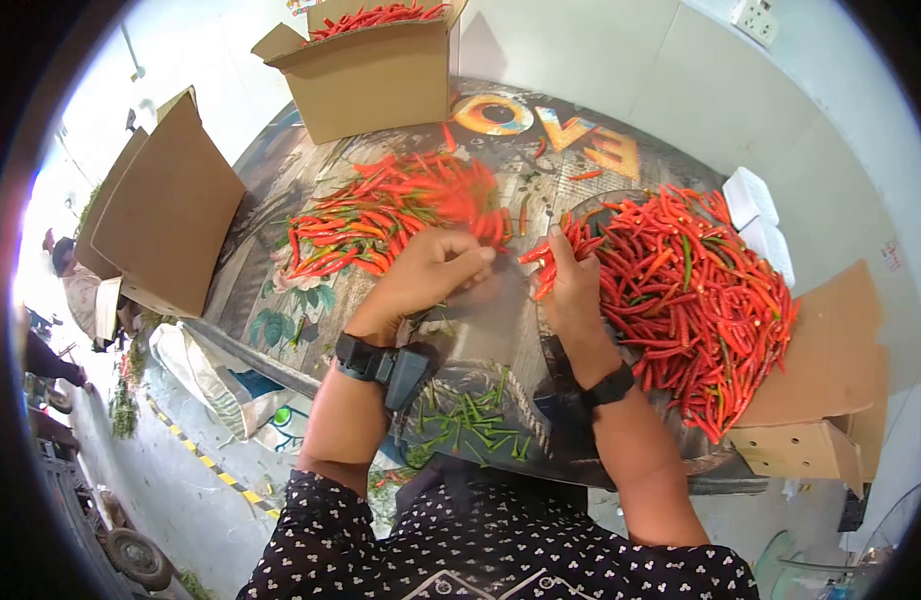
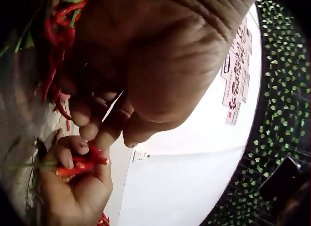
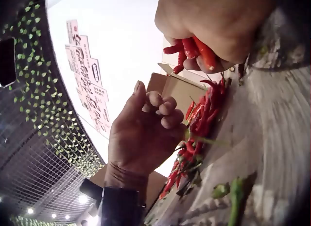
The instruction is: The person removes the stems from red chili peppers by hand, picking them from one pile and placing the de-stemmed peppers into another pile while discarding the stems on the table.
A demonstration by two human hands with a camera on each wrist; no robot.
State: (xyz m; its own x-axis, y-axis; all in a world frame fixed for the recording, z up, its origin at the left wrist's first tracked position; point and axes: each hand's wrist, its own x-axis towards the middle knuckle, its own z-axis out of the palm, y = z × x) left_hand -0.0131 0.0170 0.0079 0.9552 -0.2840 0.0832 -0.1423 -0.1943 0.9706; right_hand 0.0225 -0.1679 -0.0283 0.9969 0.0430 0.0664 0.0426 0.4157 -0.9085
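My right hand (image 1: pixel 572 285) grips several red chili peppers (image 3: pixel 192 48), whose cut-looking ends poke out past the curled fingers. Close on its left is my left hand (image 1: pixel 430 272), fingers loosely bent and thumb apart, with nothing visible between them. In the right wrist view, a thin green stem (image 3: pixel 204 138) shows beside the left hand's lower edge. A pile of stemmed red chilies (image 1: pixel 350 225) lies beyond the left hand, with a blurred red patch over its right part. A larger heap of chilies (image 1: pixel 690 290) sits right of the right hand.
Plucked green stems (image 1: pixel 470 420) lie near the table's front edge. A carton of chilies (image 1: pixel 370 85) stands at the back, another carton (image 1: pixel 170 210) at left. An opened carton (image 1: pixel 800 400) is at right, and white trays (image 1: pixel 750 197) lean by the wall.
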